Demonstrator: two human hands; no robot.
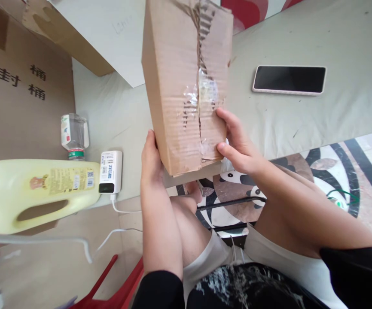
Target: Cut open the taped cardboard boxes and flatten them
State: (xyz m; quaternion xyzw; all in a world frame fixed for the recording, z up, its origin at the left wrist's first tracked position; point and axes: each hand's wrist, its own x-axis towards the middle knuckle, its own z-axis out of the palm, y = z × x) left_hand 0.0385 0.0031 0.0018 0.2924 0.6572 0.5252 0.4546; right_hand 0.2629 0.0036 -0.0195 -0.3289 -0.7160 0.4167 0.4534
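Observation:
A brown cardboard box (179, 98) is held up between my two hands over the near edge of the cloth-covered table. Clear tape and a torn seam run down its upper face. My left hand (152, 154) presses along the box's left side near the bottom corner, its far fingers hidden behind and beneath the box. On the lower right edge, my right hand (237, 141) grips the box with its thumb and a finger showing on the taped face. To the right lies a phone (289, 80) in a pale case, its screen dark.
At left, a large yellow jug (8, 189) lies near a white power bank (111, 171) with a cable and an overturned clear bottle (75, 133). A large carton (21, 98) stands behind them. Below is a red chair (108, 289).

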